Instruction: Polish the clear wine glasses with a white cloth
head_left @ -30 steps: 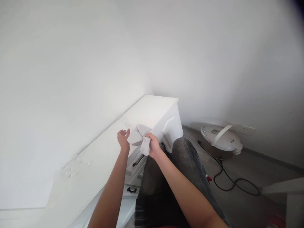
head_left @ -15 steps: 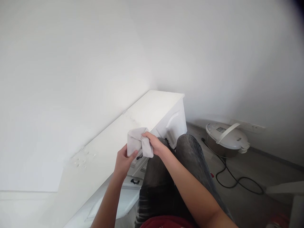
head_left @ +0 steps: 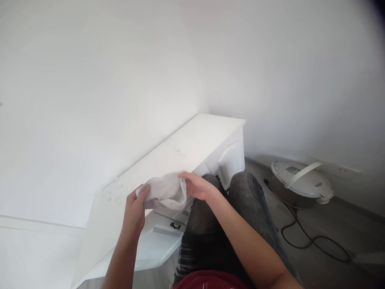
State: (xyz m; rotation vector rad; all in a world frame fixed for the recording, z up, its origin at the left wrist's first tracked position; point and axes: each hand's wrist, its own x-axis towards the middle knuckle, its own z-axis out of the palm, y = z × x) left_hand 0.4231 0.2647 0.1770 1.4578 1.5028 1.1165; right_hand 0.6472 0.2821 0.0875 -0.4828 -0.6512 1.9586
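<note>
A pale cloth (head_left: pixel 165 193) is stretched between the two hands, held in the air just above the front edge of a white cabinet (head_left: pixel 195 138). The left hand (head_left: pixel 134 209) grips the cloth's left end, with the fingers curled over the top and the thumb tucked under. The right hand (head_left: pixel 197 186) pinches the right end between thumb and fingertips, the other fingers loosely bent. The cloth sags a little in the middle, and its lower fold hangs in front of the cabinet's top edge.

The cabinet top runs away from the hands to a far corner where two walls meet. Its long back edge lies against the white wall (head_left: pixel 75 100), and its right end stops short of the other wall. A patch of water drops (head_left: pixel 116 191) sits on the top just left of the left hand, near the wall. Beyond the cloth the top lies bare to its far end.

Below the cloth are white drawer fronts, one with a small black handle (head_left: pixel 175 226); nothing of their insides shows. The person's knees in dark jeans (head_left: pixel 240 200) are close against the cabinet front.

To the right, on the grey floor (head_left: pixel 345 224), a rice cooker (head_left: pixel 300 182) stands near the wall with its lid down, so what is in it is hidden. Its black cord (head_left: pixel 313 241) loops across the floor beside the legs.
</note>
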